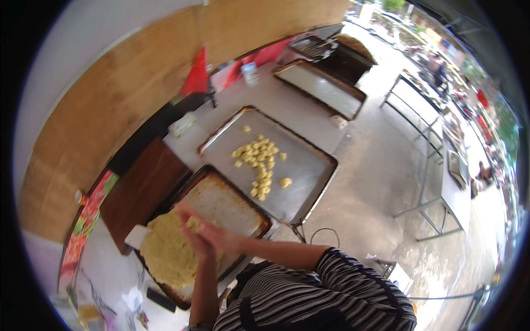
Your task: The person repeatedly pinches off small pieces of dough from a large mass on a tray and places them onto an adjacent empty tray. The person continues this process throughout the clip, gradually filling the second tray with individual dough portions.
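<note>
My left hand (194, 238) and my right hand (222, 238) are brought together over the near baking tray, palms facing. Between them they hold a small piece of yellow dough (193, 223), partly covered by the fingers. Just below and to the left lies a large flattened mass of the same dough (168, 256), covering the near-left part of the browned baking tray (223, 198). A white scraper-like piece (137, 236) sits at the dough's left edge. Many small dough lumps (258, 157) are clustered on the larger metal tray (301, 190) beyond.
Farther back lie another tray (323, 88) and a dark pan (313, 48). To the left are a dark brown board (144, 190) and a red pennant (197, 74). A phone-like black slab (161, 299) rests near the tray. Metal-framed tables (441, 193) stand off to the right.
</note>
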`<state>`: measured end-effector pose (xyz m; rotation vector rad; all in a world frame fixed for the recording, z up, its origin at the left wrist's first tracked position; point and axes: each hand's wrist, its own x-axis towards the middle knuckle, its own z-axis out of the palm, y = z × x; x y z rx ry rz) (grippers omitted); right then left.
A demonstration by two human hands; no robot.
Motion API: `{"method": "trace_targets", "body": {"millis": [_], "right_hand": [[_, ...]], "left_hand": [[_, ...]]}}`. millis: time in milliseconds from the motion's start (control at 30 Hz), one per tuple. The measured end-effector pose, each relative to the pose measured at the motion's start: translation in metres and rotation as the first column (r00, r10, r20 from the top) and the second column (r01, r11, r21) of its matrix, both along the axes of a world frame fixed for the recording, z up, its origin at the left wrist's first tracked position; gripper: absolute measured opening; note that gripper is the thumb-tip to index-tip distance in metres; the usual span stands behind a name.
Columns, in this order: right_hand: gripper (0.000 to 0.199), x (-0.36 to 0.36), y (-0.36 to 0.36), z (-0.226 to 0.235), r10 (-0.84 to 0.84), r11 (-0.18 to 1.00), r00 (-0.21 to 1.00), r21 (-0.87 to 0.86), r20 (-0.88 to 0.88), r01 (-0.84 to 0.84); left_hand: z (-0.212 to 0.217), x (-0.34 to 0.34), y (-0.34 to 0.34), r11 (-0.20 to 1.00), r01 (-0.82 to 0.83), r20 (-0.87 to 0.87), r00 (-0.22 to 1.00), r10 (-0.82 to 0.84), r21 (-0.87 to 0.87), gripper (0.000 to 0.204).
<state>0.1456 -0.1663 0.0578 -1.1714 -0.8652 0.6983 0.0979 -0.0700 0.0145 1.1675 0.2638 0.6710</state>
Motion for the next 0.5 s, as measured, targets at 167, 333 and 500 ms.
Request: {"method": "trace_targets", "body": {"millis": [167,333,500], "right_hand": [[0.064,0.045,0.007,-0.004,-0.206,0.973,0.976,-0.095,0.065,0.212],[0.062,-0.007,-0.015,0.006,-0.035,0.999,0.984,0.011,0.175,0.033],[0.063,0.028,-0.001,0.021,-0.106,0.955,0.96,-0.296,-0.258,0.026]], "left_hand": [[0.021,-0.006,-0.063,0.983,0.128,-0.027,0.991,-0.133,-0.13,0.069],[0.056,0.008,-0.012,0.998,0.001,-0.053,0.999,-0.004,-0.065,0.069],[0.056,-0.008,-0.048,0.895,0.062,-0.112,0.994,-0.014,0.441,0.072]]}}
